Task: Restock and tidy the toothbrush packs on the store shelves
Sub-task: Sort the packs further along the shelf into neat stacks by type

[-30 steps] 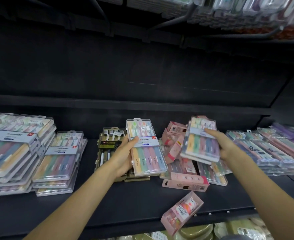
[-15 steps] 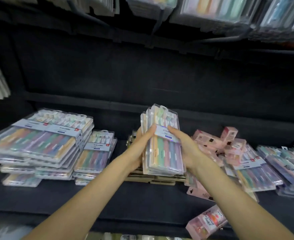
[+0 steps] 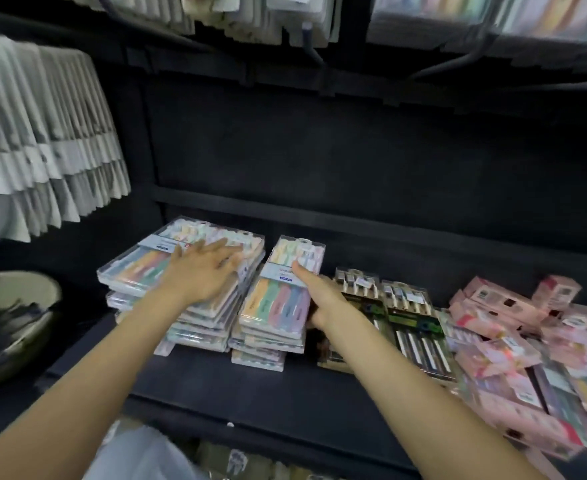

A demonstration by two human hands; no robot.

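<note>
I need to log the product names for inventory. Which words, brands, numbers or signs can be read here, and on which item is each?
None can be read.
Label bands on the wide pastel toothbrush packs and narrow pastel toothbrush packs: blurred.
Cards on the dark toothbrush packs: too small.
Pink boxes: blurred.
Hanging packs at left: blurred.

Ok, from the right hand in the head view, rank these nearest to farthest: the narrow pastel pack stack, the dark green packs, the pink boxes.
1. Narrow stack of clear pastel toothbrush packs: the right hand grips its top pack.
2. Dark green toothbrush packs: just right of the hand.
3. Pile of pink boxes: far right of the shelf.
</note>
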